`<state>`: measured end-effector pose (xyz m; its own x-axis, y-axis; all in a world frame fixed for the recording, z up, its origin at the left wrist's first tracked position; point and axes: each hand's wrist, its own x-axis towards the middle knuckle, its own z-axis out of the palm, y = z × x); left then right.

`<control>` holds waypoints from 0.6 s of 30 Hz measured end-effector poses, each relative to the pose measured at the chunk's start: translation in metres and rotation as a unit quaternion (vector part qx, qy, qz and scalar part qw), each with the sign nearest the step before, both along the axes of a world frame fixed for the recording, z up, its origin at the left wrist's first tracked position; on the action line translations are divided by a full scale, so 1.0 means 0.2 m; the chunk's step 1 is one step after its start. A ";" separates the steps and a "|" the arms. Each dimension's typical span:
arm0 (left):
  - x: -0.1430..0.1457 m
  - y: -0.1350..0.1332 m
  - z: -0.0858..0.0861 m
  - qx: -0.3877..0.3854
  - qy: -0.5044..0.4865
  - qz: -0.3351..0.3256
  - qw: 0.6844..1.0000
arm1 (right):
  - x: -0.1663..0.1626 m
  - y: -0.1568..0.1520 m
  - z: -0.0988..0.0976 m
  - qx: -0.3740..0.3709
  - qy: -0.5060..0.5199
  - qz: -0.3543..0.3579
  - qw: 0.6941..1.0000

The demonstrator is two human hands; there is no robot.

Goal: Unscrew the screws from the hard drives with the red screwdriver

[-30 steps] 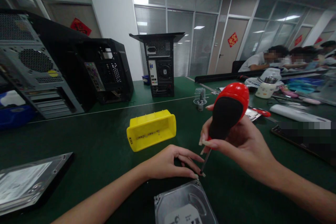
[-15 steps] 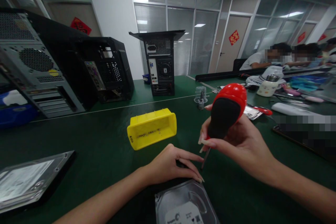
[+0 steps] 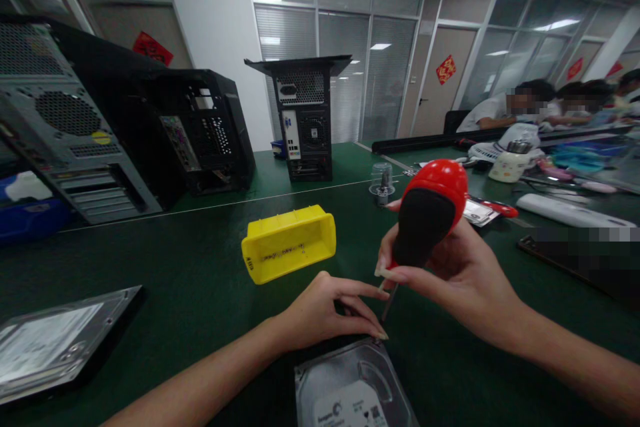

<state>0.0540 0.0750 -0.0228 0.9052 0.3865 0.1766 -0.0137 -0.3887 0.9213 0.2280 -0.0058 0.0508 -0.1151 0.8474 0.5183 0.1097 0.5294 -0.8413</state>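
Observation:
A silver hard drive point(image 3: 345, 377) lies at the bottom centre, its near end cut off by the frame. Over its far edge rests my left hand point(image 3: 330, 313), fingers stretched and partly apart, the thumb tip at the drive's far right corner. Its forefinger reaches to the screwdriver's shaft; the other fingertips are partly hidden. My right hand point(image 3: 450, 267) is wrapped round the fat red-and-black handle of a screwdriver point(image 3: 425, 220). The thin shaft slants down, its tip just beyond the drive's corner. Whether the tip touches anything is hard to tell.
A yellow bin point(image 3: 290, 247) lies beyond my left hand. Another hard drive point(image 3: 60, 340) is at left. Computer cases point(image 3: 305, 120) stand behind. A clear plastic container point(image 3: 383, 183) and red-handled pliers point(image 3: 503, 209) lie beyond my right hand. People point(image 3: 495, 110) sit at far right.
The screwdriver and my right hand have shifted very slightly left. My left fingertips have lifted a little; otherwise the hands keep the same pose.

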 end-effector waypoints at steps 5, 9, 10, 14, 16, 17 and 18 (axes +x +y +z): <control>0.00 0.01 0.00 -0.015 -0.004 -0.009 1.000 | 0.00 0.00 -0.01 0.011 -0.012 -0.006 1.000; 0.00 0.02 -0.01 -0.030 0.002 -0.029 0.999 | -0.01 -0.01 0.00 0.019 -0.013 -0.006 1.000; 0.00 0.02 -0.01 -0.030 0.004 -0.038 0.999 | 0.00 -0.01 0.00 0.020 -0.015 -0.005 1.000; 0.00 0.02 0.00 -0.017 0.009 -0.061 0.998 | 0.00 -0.01 0.00 0.017 -0.017 -0.002 1.000; 0.00 0.02 0.00 -0.006 0.010 -0.058 0.998 | 0.00 -0.01 0.00 0.019 -0.016 -0.002 1.000; 0.00 0.02 0.00 -0.003 0.010 -0.055 0.998 | 0.00 -0.01 0.00 0.021 -0.014 -0.002 1.000; -0.01 0.02 0.00 -0.003 0.009 -0.051 0.999 | 0.00 0.00 0.00 0.021 -0.013 -0.003 1.000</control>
<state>0.0530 0.0795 -0.0221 0.9432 0.2924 0.1579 -0.0367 -0.3806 0.9240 0.2274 -0.0065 0.0512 -0.1232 0.8253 0.5510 0.1347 0.5640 -0.8147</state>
